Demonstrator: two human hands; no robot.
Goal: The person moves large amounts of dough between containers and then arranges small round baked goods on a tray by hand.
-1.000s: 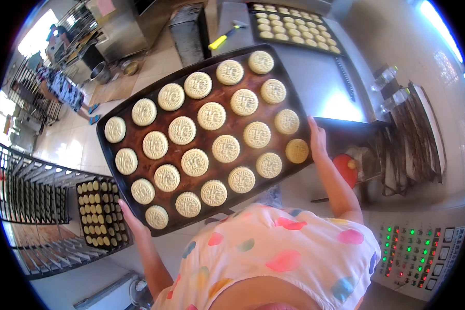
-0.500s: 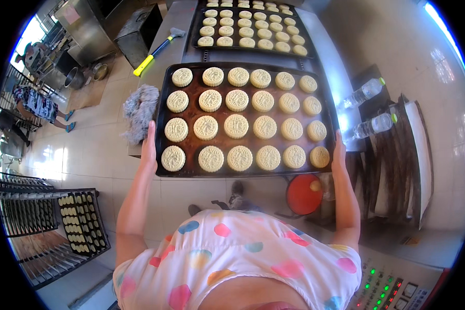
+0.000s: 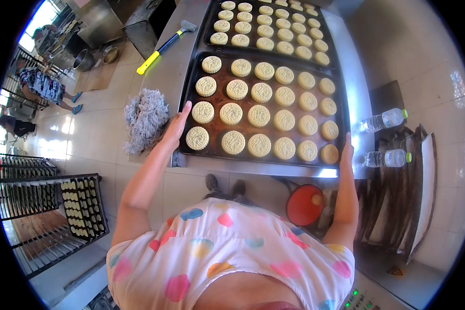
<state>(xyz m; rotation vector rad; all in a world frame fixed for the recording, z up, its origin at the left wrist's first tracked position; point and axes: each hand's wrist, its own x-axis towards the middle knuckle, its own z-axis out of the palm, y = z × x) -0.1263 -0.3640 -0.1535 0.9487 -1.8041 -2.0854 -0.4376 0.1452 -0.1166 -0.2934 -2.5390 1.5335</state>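
A dark baking tray (image 3: 221, 96) full of round pale pastries with stamped tops, like mooncakes (image 3: 259, 116), rests on the steel table (image 3: 165, 77), its near edge by the table's front. My left hand (image 3: 179, 125) is against its left side, fingers pointing forward and palm inward. At the right front corner, my right hand (image 3: 347, 150) presses or grips the opposite side. Both hands' undersides are hidden. Directly behind lies a second tray (image 3: 253, 48) of the same pastries, its edge touching or nearly touching the first.
A grey shaggy rag (image 3: 146, 121) and a yellow-handled scraper (image 3: 164, 47) lie on the left. Two clear bottles (image 3: 387, 119) lie at the right, by hanging brown-edged cloths (image 3: 403, 191). A red stool (image 3: 299, 205) stands below the table. Racks (image 3: 82, 206) hold trays at left; people work beyond.
The tray has moved forward and right from in front of the table onto it, up to the second tray. Both hands have stayed at its sides, and my body has come closer.
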